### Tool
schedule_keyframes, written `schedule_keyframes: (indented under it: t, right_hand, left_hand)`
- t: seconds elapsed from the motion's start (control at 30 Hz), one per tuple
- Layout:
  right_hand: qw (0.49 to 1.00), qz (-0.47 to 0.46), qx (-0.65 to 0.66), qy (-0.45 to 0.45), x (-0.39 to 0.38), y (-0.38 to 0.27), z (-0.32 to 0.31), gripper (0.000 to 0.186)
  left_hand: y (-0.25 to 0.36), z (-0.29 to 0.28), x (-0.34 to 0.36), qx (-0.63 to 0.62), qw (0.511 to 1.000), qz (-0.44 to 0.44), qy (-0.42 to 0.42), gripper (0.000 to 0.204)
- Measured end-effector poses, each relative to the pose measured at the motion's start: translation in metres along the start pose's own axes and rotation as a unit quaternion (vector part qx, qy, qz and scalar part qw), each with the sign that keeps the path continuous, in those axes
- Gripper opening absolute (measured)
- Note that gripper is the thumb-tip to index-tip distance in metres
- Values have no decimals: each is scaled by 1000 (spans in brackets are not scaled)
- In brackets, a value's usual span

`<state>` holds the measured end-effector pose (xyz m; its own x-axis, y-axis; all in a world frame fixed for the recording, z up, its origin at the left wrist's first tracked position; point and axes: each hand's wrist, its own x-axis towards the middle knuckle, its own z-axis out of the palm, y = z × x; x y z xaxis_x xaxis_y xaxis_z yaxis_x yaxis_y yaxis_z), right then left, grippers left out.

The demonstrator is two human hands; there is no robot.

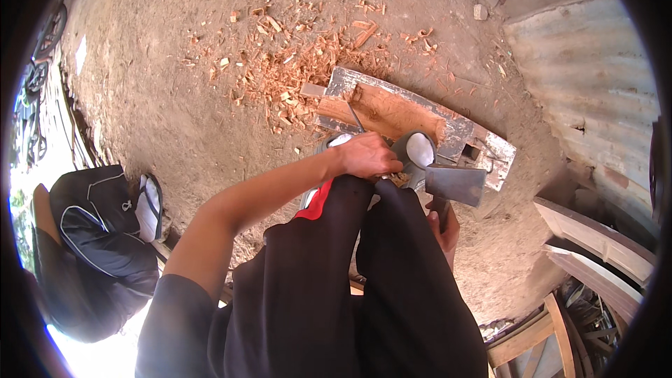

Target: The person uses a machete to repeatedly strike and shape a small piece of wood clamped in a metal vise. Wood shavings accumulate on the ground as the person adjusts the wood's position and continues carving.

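Observation:
My left hand (371, 157) is closed above my knees, its fingers curled down. What it grips is hidden; pale wood bits (400, 178) show just below it. A thin dark rod (356, 117) slants up beyond the knuckles, and I cannot tell whether the hand holds it. By my right knee, my right hand (446, 229) is wrapped round the handle of a broad-bladed hand tool (455, 184), its flat grey metal blade tilted upward. Past my feet, a reddish-brown piece of wood (392, 115) with a hollowed surface rests on a worn, white-flecked plank (498, 157).
My shoe (420, 150) stands against the plank. Wood shavings (294, 73) litter the dirt floor (161, 49) beyond it. A seated person in dark clothes (105, 231) is at the left. Corrugated metal sheeting (584, 70) and wooden boards (595, 245) line the right side.

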<state>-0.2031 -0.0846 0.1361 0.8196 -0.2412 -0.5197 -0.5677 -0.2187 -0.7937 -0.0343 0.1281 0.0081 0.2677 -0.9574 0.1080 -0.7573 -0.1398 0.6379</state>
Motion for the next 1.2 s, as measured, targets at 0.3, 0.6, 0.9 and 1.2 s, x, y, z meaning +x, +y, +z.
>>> schedule_keyframes:
  t: [0.3,0.6,0.9,1.2]
  right_hand:
    - [1000,-26,-10,15,-7,-8,-3,26]
    - [980,-85,34,178,-11,34,29,27]
    - [979,-53,15,197,-13,23,34,24]
    - [987,-82,-19,136,6,16,47,19]
  left_hand:
    - [-17,0,4,-6,995,96,-12,17]
    - [-4,-21,18,-18,1000,-12,-23,28]
    - [-13,-13,30,-23,998,-49,13,28]
    - [-14,-20,31,0,999,-48,9,28]
